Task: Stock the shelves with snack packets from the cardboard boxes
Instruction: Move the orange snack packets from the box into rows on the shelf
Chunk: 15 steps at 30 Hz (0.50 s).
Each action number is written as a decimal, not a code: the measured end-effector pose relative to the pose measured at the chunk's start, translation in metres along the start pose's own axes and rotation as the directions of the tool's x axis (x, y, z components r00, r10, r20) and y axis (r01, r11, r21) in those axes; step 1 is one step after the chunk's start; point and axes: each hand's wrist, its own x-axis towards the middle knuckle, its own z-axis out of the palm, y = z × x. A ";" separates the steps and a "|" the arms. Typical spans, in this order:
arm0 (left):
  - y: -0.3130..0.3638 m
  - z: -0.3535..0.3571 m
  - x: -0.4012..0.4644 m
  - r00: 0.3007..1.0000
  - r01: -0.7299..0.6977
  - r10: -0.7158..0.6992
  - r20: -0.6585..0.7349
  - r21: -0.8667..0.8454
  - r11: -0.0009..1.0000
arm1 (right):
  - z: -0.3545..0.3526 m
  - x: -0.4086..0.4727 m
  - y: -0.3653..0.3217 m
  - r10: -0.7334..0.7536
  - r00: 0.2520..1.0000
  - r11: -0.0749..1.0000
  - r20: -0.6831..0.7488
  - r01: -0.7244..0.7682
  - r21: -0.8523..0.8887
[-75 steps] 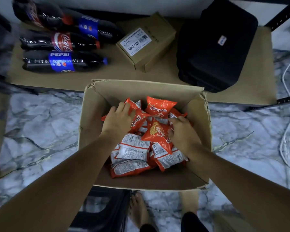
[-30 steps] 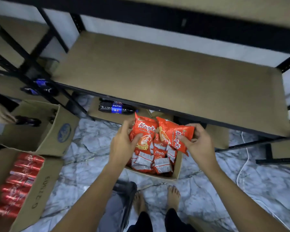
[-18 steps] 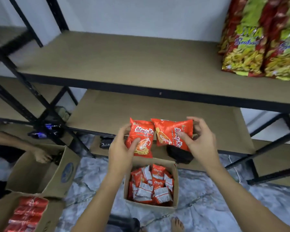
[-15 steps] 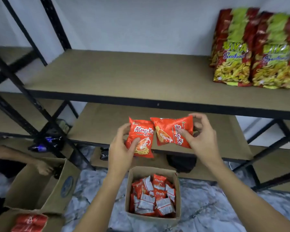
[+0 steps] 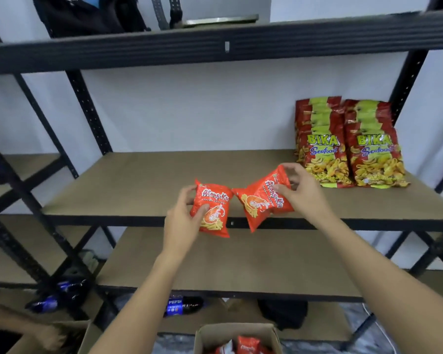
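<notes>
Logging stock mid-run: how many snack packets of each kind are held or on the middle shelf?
Orange prawn cracker packets: 2, one in the left hand, one in the right hand
Bika Seafood bags at the front: 2
Total: 4

You are standing in what is looking like a small shop's stockroom: black slotted-steel racking [image 5: 92,116] with bare board shelves [image 5: 149,185] is rising against a plain white wall. Two rows of Bika Seafood snack bags [image 5: 348,146] are sitting face-out, Pepsi bottles [image 5: 183,305] are lying on the bottom tier, and an open cardboard box [image 5: 237,334] is waiting on the marble-patterned floor.
</notes>
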 end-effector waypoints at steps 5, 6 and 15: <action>-0.003 0.031 0.053 0.996 0.083 -0.083 0.031 -0.004 0.997 | -0.011 0.067 0.016 0.039 0.994 0.992 0.106 -0.026 -0.121; -0.006 0.038 0.063 0.994 0.104 -0.104 0.034 0.017 0.994 | -0.011 0.080 0.022 0.067 0.988 0.988 0.142 -0.047 -0.145; -0.018 0.076 0.123 0.959 0.257 -0.272 0.077 0.160 0.953 | 0.005 0.154 0.060 0.269 0.898 0.943 0.348 -0.171 -0.286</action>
